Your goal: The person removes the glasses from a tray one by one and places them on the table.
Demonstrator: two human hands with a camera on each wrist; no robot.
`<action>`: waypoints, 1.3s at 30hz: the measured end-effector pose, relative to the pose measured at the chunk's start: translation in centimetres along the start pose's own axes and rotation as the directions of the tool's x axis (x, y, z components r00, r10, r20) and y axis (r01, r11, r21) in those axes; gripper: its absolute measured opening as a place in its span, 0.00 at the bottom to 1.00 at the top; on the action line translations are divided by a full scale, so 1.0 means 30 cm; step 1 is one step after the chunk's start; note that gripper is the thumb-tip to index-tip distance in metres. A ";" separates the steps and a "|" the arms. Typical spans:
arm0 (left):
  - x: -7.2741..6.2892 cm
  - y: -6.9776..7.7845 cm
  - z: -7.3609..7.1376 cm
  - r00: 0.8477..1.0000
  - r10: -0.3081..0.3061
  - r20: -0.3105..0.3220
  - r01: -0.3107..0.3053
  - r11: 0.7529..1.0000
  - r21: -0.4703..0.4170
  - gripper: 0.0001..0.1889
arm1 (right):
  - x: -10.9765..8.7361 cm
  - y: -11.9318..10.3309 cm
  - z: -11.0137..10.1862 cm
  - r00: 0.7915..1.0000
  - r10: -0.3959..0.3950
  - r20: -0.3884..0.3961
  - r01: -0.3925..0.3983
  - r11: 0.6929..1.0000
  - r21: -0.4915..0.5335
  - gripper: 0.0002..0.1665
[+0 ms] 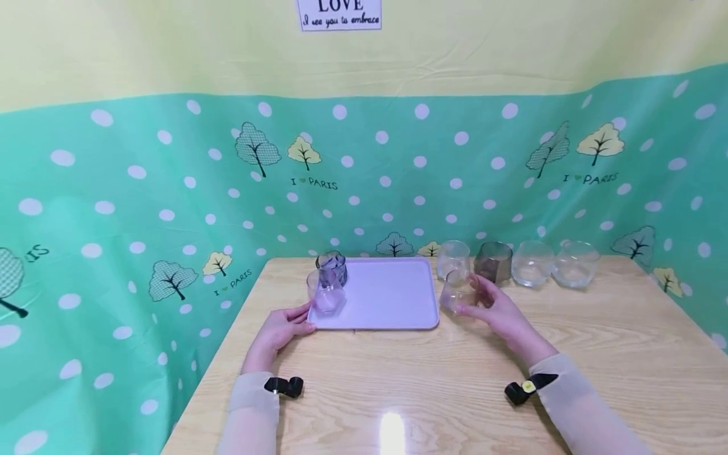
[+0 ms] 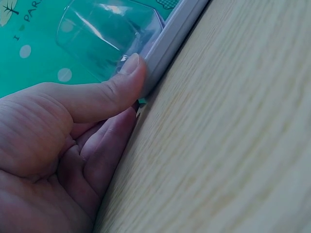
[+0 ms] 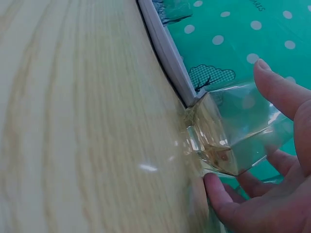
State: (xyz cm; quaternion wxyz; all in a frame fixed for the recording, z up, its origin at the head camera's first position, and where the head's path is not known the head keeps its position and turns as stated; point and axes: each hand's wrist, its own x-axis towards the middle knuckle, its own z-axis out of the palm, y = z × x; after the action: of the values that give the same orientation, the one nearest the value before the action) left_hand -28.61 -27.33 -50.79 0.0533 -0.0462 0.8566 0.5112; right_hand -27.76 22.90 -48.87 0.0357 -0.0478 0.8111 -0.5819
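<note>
A pale lilac tray point(image 1: 392, 297) lies on the wooden table. My left hand point(image 1: 284, 325) pinches its front left corner, thumb on the rim and fingers at the outer side, as the left wrist view point(image 2: 82, 141) shows. On the tray's left end stand a clear faceted glass point(image 1: 326, 297) and, behind it, a dark patterned glass point(image 1: 337, 265). Just right of the tray, my right hand point(image 1: 497, 313) holds another clear glass point(image 3: 243, 126), thumb on one side and fingers on the other. Its base is at or close to the tabletop; exact contact cannot be told.
Along the table's back right stand a clear glass point(image 1: 453, 256), a smoky brown glass point(image 1: 493, 262) and two rounder clear glasses, one point(image 1: 533, 265) beside the other point(image 1: 576, 265). A green dotted curtain point(image 1: 398, 189) hangs close behind the table point(image 1: 443, 392).
</note>
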 end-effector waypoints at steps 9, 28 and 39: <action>-0.003 0.000 -0.002 1.000 -0.003 -0.002 0.003 1.000 -0.028 0.35 | -0.005 -0.047 -0.010 0.999 -0.035 -0.002 0.035 0.999 -0.004 0.62; -0.007 0.001 0.007 1.000 0.009 0.000 -0.009 1.000 -0.010 0.35 | -0.045 -0.231 0.252 0.863 -0.322 -0.391 0.246 0.941 -0.231 0.59; -0.009 0.007 -0.001 1.000 0.002 -0.015 -0.002 1.000 -0.007 0.34 | -0.014 -0.283 0.451 0.752 -0.530 -0.393 0.492 0.847 -0.200 0.47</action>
State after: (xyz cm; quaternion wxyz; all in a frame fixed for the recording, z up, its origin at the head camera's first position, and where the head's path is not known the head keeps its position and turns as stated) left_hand -28.39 -27.23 -50.56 0.0462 -0.0492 0.8553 0.5137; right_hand -25.51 7.52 -45.16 -0.3079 -0.1385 0.7778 -0.5302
